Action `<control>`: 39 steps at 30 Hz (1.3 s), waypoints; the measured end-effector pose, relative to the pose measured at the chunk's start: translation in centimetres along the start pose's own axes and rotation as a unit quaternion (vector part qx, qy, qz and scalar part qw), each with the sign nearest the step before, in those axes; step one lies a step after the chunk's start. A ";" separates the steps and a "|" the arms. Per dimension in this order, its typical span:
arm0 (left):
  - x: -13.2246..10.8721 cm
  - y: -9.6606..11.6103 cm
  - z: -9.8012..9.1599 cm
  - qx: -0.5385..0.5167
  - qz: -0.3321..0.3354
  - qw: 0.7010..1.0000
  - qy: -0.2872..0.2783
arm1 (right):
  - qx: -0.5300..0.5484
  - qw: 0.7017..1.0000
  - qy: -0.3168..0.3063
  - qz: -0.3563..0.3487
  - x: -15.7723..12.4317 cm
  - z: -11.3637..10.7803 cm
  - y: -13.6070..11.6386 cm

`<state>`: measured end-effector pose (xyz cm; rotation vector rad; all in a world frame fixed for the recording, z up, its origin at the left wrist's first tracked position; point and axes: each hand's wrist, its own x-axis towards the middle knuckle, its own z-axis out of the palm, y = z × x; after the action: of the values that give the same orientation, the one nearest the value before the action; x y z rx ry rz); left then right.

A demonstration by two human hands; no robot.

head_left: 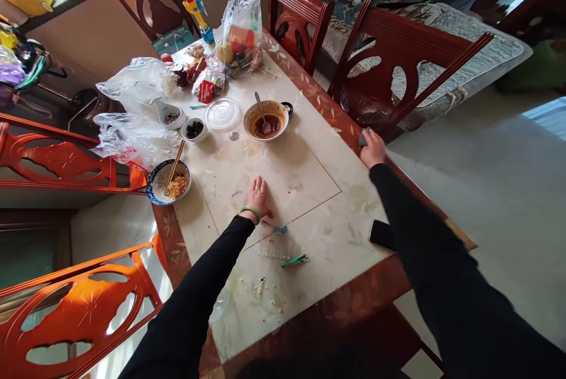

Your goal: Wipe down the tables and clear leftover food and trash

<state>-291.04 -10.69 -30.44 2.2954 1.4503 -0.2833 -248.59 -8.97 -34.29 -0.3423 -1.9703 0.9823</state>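
Note:
My left hand [257,199], with a green bangle at the wrist, lies flat on the table [305,161] with fingers stretched forward. Close to it are a small blue piece [280,230], a clear plastic bottle [276,246] on its side and a green tube-like wrapper [295,261]. At the table's right edge my right hand [374,148] is closed around a small dark grey thing [363,137], whose kind I cannot make out. A black phone [382,235] lies nearer me, beside my right forearm.
Crumbs [260,287] dot the near tabletop. Farther off stand a sauce bowl [250,130] with a spoon, a clear lid [222,114], a small cup [194,136] and a blue-rimmed bowl [152,193] with chopsticks. Plastic bags [132,81] fill the far left. Chairs [400,31] line both sides.

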 end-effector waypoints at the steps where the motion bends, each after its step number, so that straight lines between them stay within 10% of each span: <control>1: 0.1 0.0 0.0 0.000 -0.002 1.000 0.000 | -0.035 0.998 0.033 0.043 0.2 1.2 0.3; 5: 0.1 0.3 -0.7 0.006 -0.008 1.000 -0.001 | -0.291 0.867 0.213 0.343 2.3 10.3 -0.3; 8: 0.0 0.4 -1.2 0.004 -0.001 1.000 -0.001 | -0.237 0.882 0.176 0.367 2.8 13.8 -2.2; 10: 0.1 0.1 -1.2 0.006 0.001 1.000 0.003 | -0.207 0.878 0.223 0.370 2.1 11.5 -3.8; 16: 1.0 -1.5 -0.3 0.018 0.013 0.999 0.028 | -0.302 0.746 0.388 0.448 1.6 -0.4 -5.9; 18: 1.1 -1.5 -0.4 0.017 0.010 1.000 0.024 | -0.307 0.747 0.374 0.455 4.0 1.5 -4.6; 25: 0.8 -0.1 -1.7 0.031 -0.008 0.999 0.004 | -0.246 0.861 0.206 0.394 10.8 19.5 -3.1; 28: 0.8 0.2 -1.9 0.033 -0.008 0.999 0.005 | -0.240 0.859 0.212 0.400 8.1 18.2 -5.6; 34: 0.9 0.3 -1.5 0.043 -0.003 0.999 0.009 | -0.307 0.762 0.342 0.456 1.2 8.2 -8.8; 39: 1.4 0.5 -1.5 0.034 0.003 0.999 0.003 | -0.310 0.759 0.324 0.472 2.9 16.8 -6.9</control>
<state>-290.08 -9.12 -29.54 2.3564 1.4580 -0.3295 -263.01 -20.30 -32.38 -1.9166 -1.3309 0.5623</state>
